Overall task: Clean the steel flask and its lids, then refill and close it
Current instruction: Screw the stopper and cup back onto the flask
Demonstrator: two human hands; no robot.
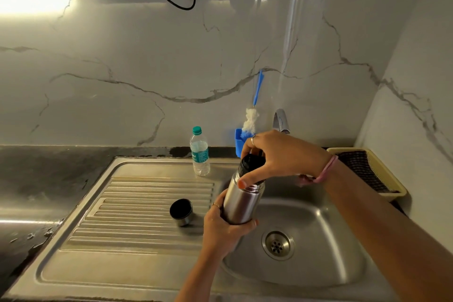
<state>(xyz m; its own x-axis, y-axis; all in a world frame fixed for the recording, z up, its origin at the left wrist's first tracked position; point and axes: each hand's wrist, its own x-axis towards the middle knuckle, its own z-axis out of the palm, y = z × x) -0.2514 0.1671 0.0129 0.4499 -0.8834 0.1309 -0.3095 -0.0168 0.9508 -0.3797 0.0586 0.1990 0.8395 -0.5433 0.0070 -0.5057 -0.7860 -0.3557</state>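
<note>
2 hands [277, 154] grip 1 flask [241, 203] | 1 cup lid [181, 212] | 1 bottle [199, 152]

silver flask [241, 203], black lid [251, 163], blue brush holder [239, 144], teal bottle cap [196, 130]

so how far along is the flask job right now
Early. The outer cap is already off, lying on the drainboard. In hand: the left hand holds the flask over the sink while the right hand grips the black inner lid. Scrubbing with the brush, refilling and closing look left.
</note>
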